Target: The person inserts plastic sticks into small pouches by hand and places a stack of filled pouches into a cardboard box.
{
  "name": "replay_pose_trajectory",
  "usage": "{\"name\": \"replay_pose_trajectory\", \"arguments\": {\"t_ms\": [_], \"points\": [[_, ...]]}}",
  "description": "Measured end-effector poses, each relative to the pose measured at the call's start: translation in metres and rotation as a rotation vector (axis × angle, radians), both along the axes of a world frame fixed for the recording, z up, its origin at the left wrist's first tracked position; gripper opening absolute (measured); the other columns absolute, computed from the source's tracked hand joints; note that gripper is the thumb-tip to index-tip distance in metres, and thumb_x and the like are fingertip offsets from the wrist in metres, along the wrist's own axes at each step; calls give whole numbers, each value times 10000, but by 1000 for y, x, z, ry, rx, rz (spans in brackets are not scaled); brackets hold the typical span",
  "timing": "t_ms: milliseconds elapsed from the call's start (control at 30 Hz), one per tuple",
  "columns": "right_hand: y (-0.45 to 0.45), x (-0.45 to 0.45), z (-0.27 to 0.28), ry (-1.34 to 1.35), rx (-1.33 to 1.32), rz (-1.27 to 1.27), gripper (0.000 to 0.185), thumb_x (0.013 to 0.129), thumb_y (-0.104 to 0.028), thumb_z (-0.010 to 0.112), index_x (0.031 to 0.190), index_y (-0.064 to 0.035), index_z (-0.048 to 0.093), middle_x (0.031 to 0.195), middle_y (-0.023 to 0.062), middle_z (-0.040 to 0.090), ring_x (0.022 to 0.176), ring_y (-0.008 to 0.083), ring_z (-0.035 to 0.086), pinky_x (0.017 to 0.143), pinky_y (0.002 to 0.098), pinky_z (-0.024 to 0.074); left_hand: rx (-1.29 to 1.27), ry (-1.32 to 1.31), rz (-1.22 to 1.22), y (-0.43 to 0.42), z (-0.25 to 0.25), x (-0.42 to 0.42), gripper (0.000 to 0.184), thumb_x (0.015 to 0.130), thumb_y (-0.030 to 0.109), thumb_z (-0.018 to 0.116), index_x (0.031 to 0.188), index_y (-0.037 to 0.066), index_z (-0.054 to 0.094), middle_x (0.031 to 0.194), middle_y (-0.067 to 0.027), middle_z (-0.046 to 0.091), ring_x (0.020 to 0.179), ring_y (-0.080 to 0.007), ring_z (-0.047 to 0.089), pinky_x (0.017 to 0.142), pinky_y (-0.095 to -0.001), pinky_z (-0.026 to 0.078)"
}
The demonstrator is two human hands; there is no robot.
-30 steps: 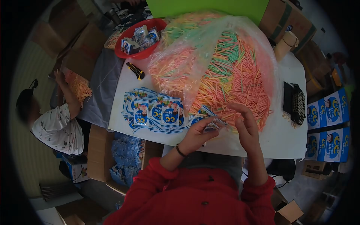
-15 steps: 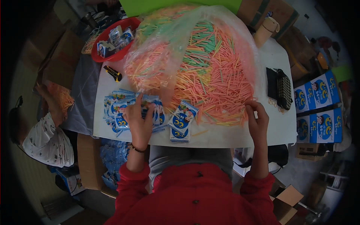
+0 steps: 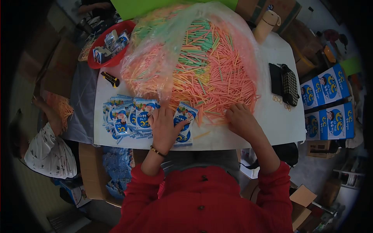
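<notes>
My left hand (image 3: 164, 125) lies palm down between the blue-and-white packets (image 3: 121, 116), its fingers stretched and its thumb spread toward the packets (image 3: 185, 118) on its right. My right hand (image 3: 241, 119) is at the near edge of a big heap of thin pink, yellow and green sticks (image 3: 229, 77). Its fingers are bent down against the sticks; what lies between the fingertips is hidden. A clear plastic bag (image 3: 171, 50) partly covers the heap.
On the white table (image 3: 283, 128) are a red bowl (image 3: 116, 60) of packets, a yellow-black box cutter (image 3: 110, 79), a beige flask (image 3: 266, 26) and a patterned pouch (image 3: 289, 85). Blue printed boxes (image 3: 330, 120) stand at right. Another person (image 3: 50, 151) sits at left.
My left hand has moved right, off the left packets. My right hand has moved left to the heap's near edge, its fingers now bent down. The whole view has shifted slightly.
</notes>
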State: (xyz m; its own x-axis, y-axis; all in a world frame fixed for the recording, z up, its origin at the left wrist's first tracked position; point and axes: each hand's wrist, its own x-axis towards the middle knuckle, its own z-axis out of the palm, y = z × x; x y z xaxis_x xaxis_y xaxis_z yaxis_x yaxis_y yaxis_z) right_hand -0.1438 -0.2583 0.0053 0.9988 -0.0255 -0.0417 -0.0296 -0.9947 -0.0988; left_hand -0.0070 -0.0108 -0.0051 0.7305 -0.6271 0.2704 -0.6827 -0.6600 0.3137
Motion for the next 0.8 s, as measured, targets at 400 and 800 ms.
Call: {"name": "replay_pose_trajectory", "arguments": {"t_ms": [400, 800], "points": [[12, -24, -41, -527, 1260, -350, 128, 964, 0, 434, 1056, -30, 518, 950, 76, 549, 908, 146, 539, 848, 297, 436, -231, -56, -52, 1, -2, 5, 274, 771, 164, 719, 1024, 75, 665, 928, -64, 542, 920, -264, 494, 813, -410, 345], [32, 34, -17, -189, 159, 56, 269, 795, -62, 511, 1060, -21, 535, 988, 110, 548, 973, 280, 562, 821, 399, 452, -1078, 996, -34, 4, 10, 0, 191, 935, 77, 577, 1107, 23, 639, 1051, -55, 659, 923, -144, 628, 803, -263, 493]]}}
